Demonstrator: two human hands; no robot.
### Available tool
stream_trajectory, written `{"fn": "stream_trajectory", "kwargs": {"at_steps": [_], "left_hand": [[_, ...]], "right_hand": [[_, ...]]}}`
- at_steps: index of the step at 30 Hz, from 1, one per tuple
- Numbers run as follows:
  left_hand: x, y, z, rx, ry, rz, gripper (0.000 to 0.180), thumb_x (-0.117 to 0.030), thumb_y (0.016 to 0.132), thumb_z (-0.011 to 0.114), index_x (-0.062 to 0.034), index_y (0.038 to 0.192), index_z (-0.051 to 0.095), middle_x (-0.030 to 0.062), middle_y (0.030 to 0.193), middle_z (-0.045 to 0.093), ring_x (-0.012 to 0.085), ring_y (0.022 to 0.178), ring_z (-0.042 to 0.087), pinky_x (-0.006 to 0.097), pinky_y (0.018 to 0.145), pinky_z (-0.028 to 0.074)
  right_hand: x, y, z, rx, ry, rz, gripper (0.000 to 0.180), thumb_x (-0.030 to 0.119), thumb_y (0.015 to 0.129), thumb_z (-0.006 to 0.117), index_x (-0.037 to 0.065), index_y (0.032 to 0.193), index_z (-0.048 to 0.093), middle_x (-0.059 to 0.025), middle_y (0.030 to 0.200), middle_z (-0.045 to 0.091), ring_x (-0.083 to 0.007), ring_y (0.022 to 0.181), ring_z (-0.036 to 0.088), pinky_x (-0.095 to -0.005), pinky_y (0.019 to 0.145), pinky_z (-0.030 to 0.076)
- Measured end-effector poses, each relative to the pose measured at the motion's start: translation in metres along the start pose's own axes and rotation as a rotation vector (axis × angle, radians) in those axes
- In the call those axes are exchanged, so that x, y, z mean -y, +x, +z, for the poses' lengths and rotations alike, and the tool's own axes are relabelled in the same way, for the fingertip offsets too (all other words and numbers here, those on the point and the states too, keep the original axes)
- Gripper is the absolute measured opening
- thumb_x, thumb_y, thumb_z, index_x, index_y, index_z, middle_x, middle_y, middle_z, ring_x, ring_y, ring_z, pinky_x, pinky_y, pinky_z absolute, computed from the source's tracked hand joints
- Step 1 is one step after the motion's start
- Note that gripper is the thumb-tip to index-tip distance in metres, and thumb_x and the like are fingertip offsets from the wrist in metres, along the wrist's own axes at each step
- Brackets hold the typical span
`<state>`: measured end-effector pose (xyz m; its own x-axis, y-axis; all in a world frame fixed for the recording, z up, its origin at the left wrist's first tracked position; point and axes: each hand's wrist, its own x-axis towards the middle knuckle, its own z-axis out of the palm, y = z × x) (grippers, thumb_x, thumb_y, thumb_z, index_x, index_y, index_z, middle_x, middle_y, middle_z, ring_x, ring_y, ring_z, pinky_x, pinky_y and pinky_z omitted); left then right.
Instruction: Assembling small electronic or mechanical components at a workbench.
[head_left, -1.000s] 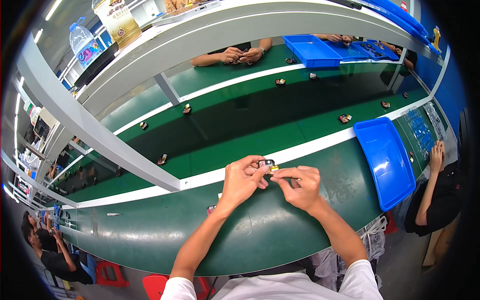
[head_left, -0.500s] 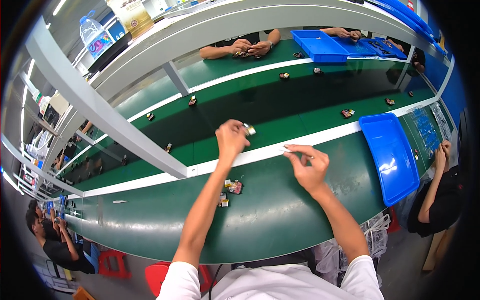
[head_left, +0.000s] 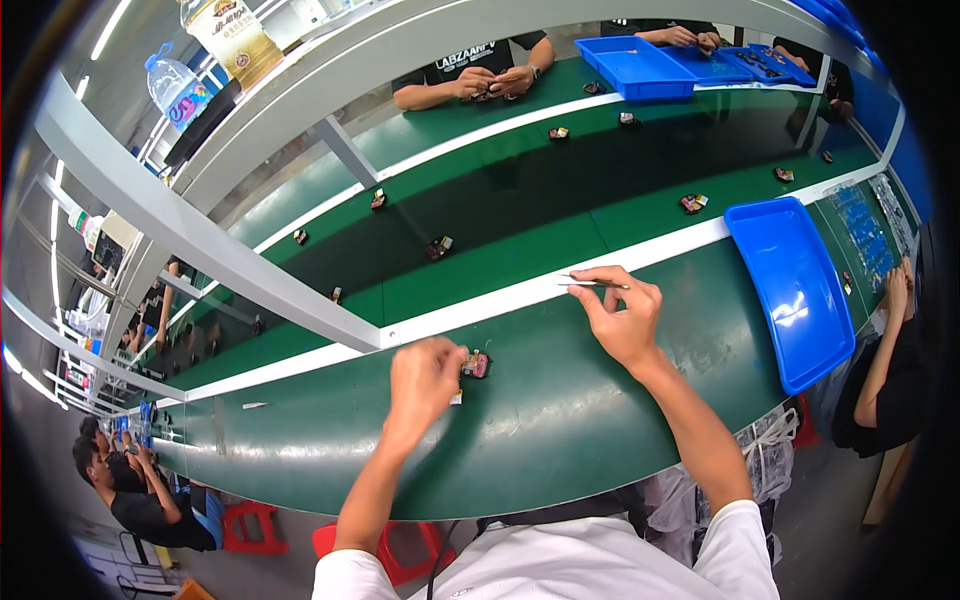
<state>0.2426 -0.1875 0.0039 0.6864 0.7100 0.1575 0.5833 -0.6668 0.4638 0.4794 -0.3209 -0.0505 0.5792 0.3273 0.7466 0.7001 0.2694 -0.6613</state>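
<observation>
Left hand [head_left: 422, 385] is down on the green worktop [head_left: 560, 420], fingers curled at a small dark part [head_left: 476, 364] with red and yellow bits; it touches the part's left side, can't tell if it's actually gripped. Right hand [head_left: 625, 318] sits to the right, near the white strip [head_left: 480, 305], pinching thin metal tweezers [head_left: 592, 284] that point left. Blue tray [head_left: 795, 290] on the worktop's right end. More small parts [head_left: 440, 247] spread over the far belt [head_left: 540, 215]. Another person's hands [head_left: 492, 82] work at the far side.
</observation>
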Motion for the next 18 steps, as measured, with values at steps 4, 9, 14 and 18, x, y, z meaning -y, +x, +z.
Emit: {"fn": "stream_trajectory", "kwargs": {"at_steps": [4,9,14,18], "left_hand": [[0.002,-0.024,0.015,0.083,0.122,-0.001,0.019,-0.016,0.087,0.071,0.002,0.083,0.073,0.0209,0.077,0.068,0.0393,0.07,0.065,0.047,0.064,0.049],[-0.001,-0.007,0.023,0.011,0.199,0.013,0.024,-0.015,0.093,0.063,0.0055,0.081,0.07,0.0262,0.083,0.068,0.0467,0.074,0.065,0.052,0.067,0.051],[0.012,0.02,0.039,-0.063,0.174,0.02,0.027,-0.016,0.095,0.062,0.0068,0.082,0.068,0.0276,0.083,0.067,0.049,0.073,0.064,0.052,0.068,0.052],[0.017,0.033,0.046,-0.069,0.027,0.003,0.024,-0.016,0.095,0.062,0.0054,0.088,0.07,0.0267,0.086,0.067,0.046,0.078,0.065,0.051,0.073,0.052]], "right_hand": [[0.005,-0.001,0.004,0.042,-0.001,0.001,0.018,0.001,0.075,0.083,0.006,0.091,0.075,-0.0013,0.054,0.053,-0.0083,0.041,0.032,-0.026,0.042,0.026],[0.007,-0.004,0.0,0.098,-0.05,0.035,0.017,0.0,0.076,0.082,0.003,0.092,0.075,-0.0045,0.081,0.074,-0.0069,0.043,0.039,-0.022,0.045,0.032],[0.006,-0.005,-0.002,0.118,-0.056,0.059,0.019,0.0,0.076,0.082,0.004,0.094,0.075,-0.0052,0.08,0.074,-0.0068,0.044,0.039,-0.0223,0.045,0.033],[0.006,-0.004,-0.001,0.114,-0.042,0.045,0.02,0.0,0.075,0.082,0.004,0.094,0.076,-0.0052,0.076,0.072,-0.0067,0.043,0.039,-0.0225,0.045,0.033]]}}
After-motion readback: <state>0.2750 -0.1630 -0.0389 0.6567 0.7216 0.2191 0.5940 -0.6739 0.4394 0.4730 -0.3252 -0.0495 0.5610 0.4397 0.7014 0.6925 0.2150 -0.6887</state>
